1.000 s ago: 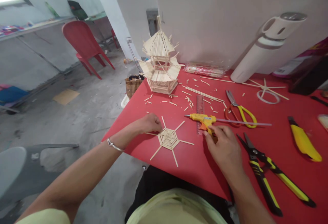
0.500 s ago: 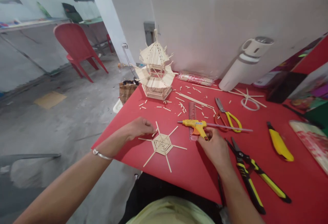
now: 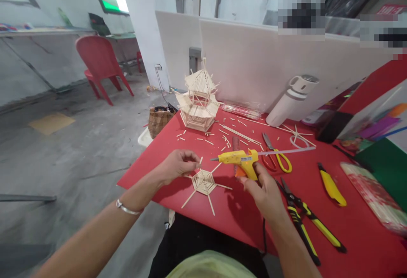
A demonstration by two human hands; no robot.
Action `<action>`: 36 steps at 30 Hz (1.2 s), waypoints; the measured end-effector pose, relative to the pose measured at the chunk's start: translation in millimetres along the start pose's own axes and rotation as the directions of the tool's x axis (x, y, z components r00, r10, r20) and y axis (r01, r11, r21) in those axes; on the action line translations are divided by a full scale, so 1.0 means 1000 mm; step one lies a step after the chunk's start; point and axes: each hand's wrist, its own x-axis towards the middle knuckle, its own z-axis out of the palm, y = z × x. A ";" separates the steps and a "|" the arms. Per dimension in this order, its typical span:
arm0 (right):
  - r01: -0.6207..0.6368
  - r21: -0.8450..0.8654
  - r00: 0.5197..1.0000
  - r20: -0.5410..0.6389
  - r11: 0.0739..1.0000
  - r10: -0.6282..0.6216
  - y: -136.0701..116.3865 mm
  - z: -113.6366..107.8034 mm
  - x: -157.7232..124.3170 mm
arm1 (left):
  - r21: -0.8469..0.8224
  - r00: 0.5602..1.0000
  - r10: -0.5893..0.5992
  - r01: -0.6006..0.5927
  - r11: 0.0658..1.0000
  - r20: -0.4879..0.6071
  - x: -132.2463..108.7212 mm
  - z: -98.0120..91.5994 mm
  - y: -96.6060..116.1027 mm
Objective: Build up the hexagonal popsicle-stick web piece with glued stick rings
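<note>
On the red table lies a web-shaped piece of thin wooden sticks point(image 3: 204, 182), with concentric hexagon rings and spokes reaching outward. My left hand point(image 3: 179, 165) is closed in a pinch at the web's upper left edge, over a spoke. A short stick piece appears to be between its fingertips, mostly hidden by them. In my right hand point(image 3: 262, 184) is a yellow glue gun point(image 3: 238, 158), raised above the table. Its nozzle points left, close to my left fingertips, and a long clear glue stick point(image 3: 286, 151) juts from its back.
A stick-built pagoda model point(image 3: 199, 104) stands at the back left. Cut stick bits, a ruler point(image 3: 235, 144), scissors point(image 3: 276, 153), black-and-yellow shears point(image 3: 299, 203), a yellow cutter point(image 3: 331, 184) and a white flask point(image 3: 291, 99) lie or stand around. A red chair point(image 3: 98, 61) is beyond.
My right hand has lifted the glue gun and brought its nozzle leftward toward the web. My left hand has moved right, onto the web's upper left edge. The view has tilted up.
</note>
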 end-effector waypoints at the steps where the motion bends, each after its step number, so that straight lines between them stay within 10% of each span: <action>1: -0.001 -0.055 1.000 0.010 0.998 0.002 -0.004 0.000 -0.002 | -0.002 1.000 0.001 -0.001 1.000 -0.021 -0.001 -0.001 -0.001; 8: 0.016 -0.572 0.995 -0.071 0.820 -0.069 -0.010 0.022 -0.008 | -0.007 0.997 -0.007 0.007 1.000 -0.082 -0.004 -0.013 -0.019; 20: 0.173 -0.745 0.914 -0.123 0.644 -0.387 -0.017 0.038 -0.003 | 0.151 0.990 0.142 -0.136 0.979 -0.026 -0.006 -0.017 -0.028; 36: 0.218 -0.780 0.885 -0.095 0.587 -0.456 -0.014 0.034 -0.007 | 0.178 0.985 0.173 -0.166 0.970 -0.024 -0.013 -0.016 -0.026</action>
